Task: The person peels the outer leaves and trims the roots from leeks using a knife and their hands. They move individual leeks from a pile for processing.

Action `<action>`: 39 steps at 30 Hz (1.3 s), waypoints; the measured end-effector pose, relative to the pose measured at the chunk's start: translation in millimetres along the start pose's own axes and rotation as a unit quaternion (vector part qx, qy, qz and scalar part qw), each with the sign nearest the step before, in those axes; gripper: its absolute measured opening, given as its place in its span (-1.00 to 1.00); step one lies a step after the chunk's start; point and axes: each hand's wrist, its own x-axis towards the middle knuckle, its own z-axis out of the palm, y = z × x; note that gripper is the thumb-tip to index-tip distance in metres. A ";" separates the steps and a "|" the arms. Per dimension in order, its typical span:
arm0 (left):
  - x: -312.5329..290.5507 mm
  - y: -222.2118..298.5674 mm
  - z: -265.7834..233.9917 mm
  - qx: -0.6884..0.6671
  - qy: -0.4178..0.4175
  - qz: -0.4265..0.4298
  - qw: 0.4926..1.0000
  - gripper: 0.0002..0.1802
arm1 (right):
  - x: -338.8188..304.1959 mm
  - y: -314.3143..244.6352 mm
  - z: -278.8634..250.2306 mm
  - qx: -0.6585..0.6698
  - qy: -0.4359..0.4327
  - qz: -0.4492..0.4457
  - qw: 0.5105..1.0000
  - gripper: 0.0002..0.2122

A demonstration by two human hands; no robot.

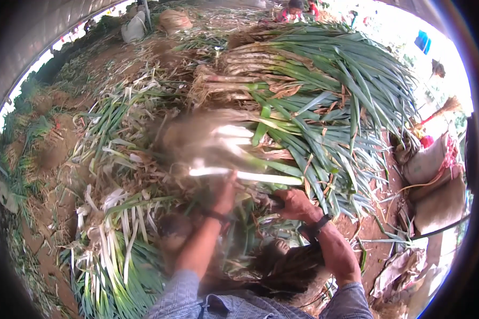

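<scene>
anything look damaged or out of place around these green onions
Withered brown leaves stand out in the big green onion pile, dry against the green. Loose leafy scraps also lie strewn on the ground left of it, unlike the orderly bundle at lower left.

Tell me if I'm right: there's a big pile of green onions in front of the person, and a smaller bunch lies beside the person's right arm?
Almost! In the head view, the smaller bunch lies beside the left arm. The big pile is in front.
</scene>
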 end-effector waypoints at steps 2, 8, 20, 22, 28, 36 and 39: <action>-10.0 -2.0 0.8 0.204 -0.009 0.090 0.975 -0.67 | 4.9 -8.8 4.1 -0.036 0.018 -0.034 0.999 -0.70; -31.7 -4.6 4.3 -0.058 -0.018 -0.005 0.998 -0.59 | -2.3 -42.3 19.3 -0.047 0.028 -0.069 0.996 -0.73; -4.1 -56.1 -40.1 0.484 0.054 0.469 0.737 -0.67 | -1.5 -97.4 20.4 -0.094 0.071 -0.074 0.990 -0.88; -6.1 -48.7 -41.5 0.418 0.028 0.437 0.796 -0.72 | 0.8 -108.6 17.6 -0.123 0.069 -0.075 0.987 -0.88; -39.3 1.2 -29.1 0.341 0.031 0.400 0.850 -0.66 | 1.7 -153.8 2.9 -0.133 0.016 -0.080 0.988 -0.80; -60.1 52.3 -25.0 0.001 -0.092 0.042 0.995 -0.64 | 16.0 -166.1 -9.0 -0.208 -0.062 -0.009 0.976 -0.77; -42.7 57.0 -41.6 0.314 0.072 0.468 0.823 -0.75 | 11.9 -137.0 -18.4 -0.164 -0.060 0.033 0.984 -0.65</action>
